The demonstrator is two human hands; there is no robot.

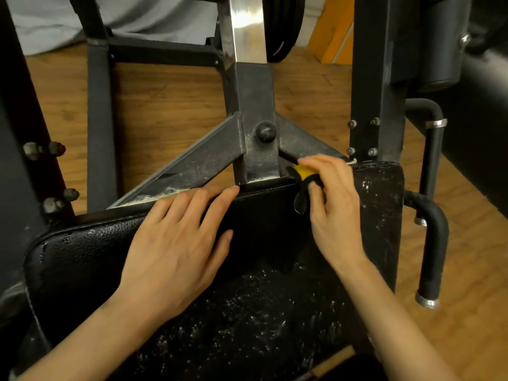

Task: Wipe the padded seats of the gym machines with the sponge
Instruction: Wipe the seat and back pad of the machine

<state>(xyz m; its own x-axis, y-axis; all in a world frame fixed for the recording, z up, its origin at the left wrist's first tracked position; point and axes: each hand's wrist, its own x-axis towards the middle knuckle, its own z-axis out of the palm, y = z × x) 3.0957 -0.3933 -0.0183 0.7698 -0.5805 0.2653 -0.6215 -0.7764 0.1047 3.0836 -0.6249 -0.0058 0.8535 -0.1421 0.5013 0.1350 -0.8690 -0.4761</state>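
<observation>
I see the black padded seat (90, 251) filling the lower half of the head view, its textured vinyl speckled with white flecks and wet streaks, heaviest toward the near edge and the right side. My left hand (176, 243) lies flat on the seat with fingers straight and slightly spread, fingertips reaching the far edge of the pad where it meets the frame. My right hand (334, 210) is curled around the sponge (303, 171), pinching it between thumb and fingers; the sponge shows a yellow body with a dark scouring layer, held at the far edge of the seat just beside the central steel post (257, 111). A dark flap hangs below the sponge near my thumb; I cannot tell whether it belongs to the sponge. The post carries a round black adjustment knob (265, 131) and two diagonal braces, both dusted with whitish residue. To the right, a black curved handle bar (434, 229) with metal end caps stands apart from the seat. Wooden floor (170, 92) shows beneath the frame, and stacked weight plates (283, 26) sit behind the chrome upright
</observation>
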